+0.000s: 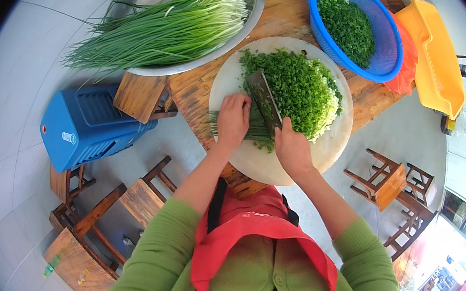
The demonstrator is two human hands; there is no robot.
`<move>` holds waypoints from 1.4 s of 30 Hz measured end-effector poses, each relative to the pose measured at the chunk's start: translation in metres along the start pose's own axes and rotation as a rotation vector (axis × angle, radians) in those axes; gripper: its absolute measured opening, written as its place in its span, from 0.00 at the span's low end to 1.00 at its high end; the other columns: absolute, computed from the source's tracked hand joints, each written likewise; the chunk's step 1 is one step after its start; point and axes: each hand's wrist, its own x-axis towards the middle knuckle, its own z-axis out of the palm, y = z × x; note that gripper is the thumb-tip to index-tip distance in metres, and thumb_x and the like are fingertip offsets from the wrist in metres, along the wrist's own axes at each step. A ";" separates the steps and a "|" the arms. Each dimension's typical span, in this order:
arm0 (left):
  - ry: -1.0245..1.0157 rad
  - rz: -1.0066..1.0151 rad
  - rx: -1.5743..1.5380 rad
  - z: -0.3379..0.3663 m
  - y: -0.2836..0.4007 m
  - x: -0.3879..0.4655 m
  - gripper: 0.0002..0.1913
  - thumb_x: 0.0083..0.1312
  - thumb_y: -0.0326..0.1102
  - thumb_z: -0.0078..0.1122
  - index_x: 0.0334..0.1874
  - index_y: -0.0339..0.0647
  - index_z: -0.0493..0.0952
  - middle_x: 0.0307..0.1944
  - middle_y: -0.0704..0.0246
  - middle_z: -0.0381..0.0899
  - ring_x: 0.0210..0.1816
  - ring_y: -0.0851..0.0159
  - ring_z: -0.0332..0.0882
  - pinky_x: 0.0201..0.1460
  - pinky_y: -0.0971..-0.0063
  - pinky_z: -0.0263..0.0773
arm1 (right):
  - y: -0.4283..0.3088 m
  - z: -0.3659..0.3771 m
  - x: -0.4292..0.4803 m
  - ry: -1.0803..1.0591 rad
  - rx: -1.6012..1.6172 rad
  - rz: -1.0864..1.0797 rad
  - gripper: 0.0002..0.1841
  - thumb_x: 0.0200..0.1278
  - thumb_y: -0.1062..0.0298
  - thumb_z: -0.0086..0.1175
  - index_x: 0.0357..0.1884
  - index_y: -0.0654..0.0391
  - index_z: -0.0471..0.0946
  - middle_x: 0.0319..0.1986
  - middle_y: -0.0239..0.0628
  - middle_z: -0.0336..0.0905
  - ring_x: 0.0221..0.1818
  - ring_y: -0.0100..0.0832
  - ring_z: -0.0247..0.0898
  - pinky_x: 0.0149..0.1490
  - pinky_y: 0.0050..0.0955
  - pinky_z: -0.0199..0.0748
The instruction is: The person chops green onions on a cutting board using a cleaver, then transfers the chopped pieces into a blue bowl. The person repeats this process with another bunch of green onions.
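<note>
A cleaver (264,101) is in my right hand (293,147), its handle inside my closed fingers. Its blade rests against a bunch of green scallion stalks (257,124) on a round pale cutting board (242,160). My left hand (233,117) grips this bunch from above, fingertips curled close to the flat of the blade. Beyond the cleaver lies a large heap of chopped scallions (297,90), dark green at the left and whitish along the right edge. Bits of green stick to the blade.
Whole scallions (178,28) fill a steel basin (249,19) at upper left. Chopped greens (345,28) lie in a blue plastic basket (392,56). An orange plastic tray (440,62) stands right of it. The wooden table (187,91) has its corner towards me; wooden stools (391,184) stand around.
</note>
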 end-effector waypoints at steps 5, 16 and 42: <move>0.116 -0.064 -0.110 0.002 0.006 -0.018 0.07 0.63 0.23 0.57 0.38 0.36 0.69 0.39 0.58 0.71 0.43 0.49 0.70 0.48 0.59 0.67 | -0.019 -0.046 -0.013 -0.127 -0.045 0.002 0.12 0.70 0.65 0.46 0.43 0.64 0.62 0.20 0.57 0.77 0.26 0.59 0.76 0.33 0.54 0.74; 0.084 0.054 0.183 0.021 -0.005 -0.026 0.09 0.61 0.28 0.61 0.36 0.36 0.68 0.38 0.59 0.70 0.42 0.51 0.69 0.46 0.60 0.68 | 0.004 0.017 -0.013 -0.050 -0.112 -0.065 0.14 0.69 0.64 0.48 0.45 0.65 0.64 0.16 0.55 0.74 0.22 0.57 0.74 0.28 0.53 0.72; 0.072 0.097 0.107 0.020 -0.013 -0.025 0.09 0.62 0.25 0.59 0.39 0.35 0.68 0.42 0.58 0.71 0.44 0.49 0.69 0.49 0.59 0.66 | -0.016 -0.015 -0.009 -0.053 0.063 -0.017 0.13 0.69 0.66 0.48 0.45 0.66 0.64 0.18 0.57 0.74 0.23 0.60 0.74 0.29 0.53 0.72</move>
